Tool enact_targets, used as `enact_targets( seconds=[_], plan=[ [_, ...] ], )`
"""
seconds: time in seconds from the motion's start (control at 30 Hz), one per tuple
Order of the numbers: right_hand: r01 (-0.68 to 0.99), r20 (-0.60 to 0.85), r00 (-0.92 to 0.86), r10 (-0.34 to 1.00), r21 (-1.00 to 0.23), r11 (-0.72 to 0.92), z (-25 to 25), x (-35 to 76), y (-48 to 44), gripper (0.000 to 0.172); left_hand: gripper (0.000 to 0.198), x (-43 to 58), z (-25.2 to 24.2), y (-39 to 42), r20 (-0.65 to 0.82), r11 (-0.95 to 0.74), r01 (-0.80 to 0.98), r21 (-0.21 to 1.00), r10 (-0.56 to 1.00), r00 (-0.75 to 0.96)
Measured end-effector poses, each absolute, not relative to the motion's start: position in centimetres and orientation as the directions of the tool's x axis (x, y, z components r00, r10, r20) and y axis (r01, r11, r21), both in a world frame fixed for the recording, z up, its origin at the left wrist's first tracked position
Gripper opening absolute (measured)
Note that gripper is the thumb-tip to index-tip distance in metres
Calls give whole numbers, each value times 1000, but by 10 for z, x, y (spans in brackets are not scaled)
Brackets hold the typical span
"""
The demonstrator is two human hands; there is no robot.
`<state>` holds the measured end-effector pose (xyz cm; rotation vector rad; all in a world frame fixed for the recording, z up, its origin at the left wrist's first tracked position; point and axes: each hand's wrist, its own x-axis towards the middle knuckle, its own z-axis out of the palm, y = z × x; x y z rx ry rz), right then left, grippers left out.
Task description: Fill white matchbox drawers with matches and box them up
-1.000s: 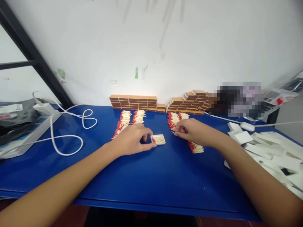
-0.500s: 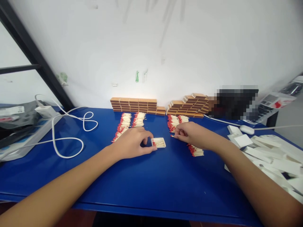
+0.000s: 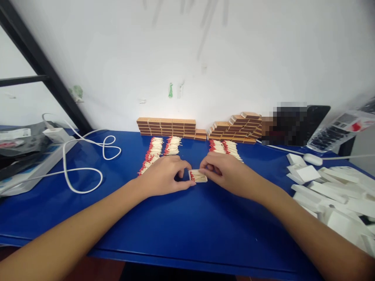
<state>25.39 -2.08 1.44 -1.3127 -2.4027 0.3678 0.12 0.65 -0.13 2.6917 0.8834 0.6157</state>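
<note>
A small white matchbox tray (image 3: 201, 181) lies on the blue table, with several red-headed matches (image 3: 198, 176) inside. My left hand (image 3: 165, 175) grips its left end between thumb and fingers. At the tray's upper right, my right hand (image 3: 224, 171) has thumb and fingertips pinched together on a match at the edge of the tray; the match itself is mostly hidden. Rows of loose matches (image 3: 155, 150) lie beyond my left hand. More matches (image 3: 218, 146) are spread just behind my right hand, which covers some of them.
Stacked matchboxes (image 3: 166, 127) stand along the wall, with a stepped stack (image 3: 234, 128) farther right. White empty trays (image 3: 336, 191) are heaped on the right. A white cable (image 3: 84, 170) loops at the left near plastic packages (image 3: 27, 140). A dark device (image 3: 318, 121) leans at the back right.
My right hand has moved left from the match pile to the tray, carrying a match by its stick. My left hand keeps its grip on the tray.
</note>
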Motion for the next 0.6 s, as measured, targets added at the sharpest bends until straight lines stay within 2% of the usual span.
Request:
enact_targets(
  seconds=[0.13,0.23,0.4,0.6],
  plan=[
    [843,257,-367,894,-315,437,30,282,-8,24,28,0,-3,7,306,-778,506,372,617,725],
    [905,172,-320,932,-234,354,34,300,1,21,30,0,-3,8,307,-780,505,370,615,726],
    [921,-38,-320,947,-248,301,26,301,7,11,30,0,-2,7,298,-770,515,376,627,720],
    [915,-34,-323,946,-267,303,21,295,7,12,29,0,-1,8,282,-768,526,366,630,724]
  ],
)
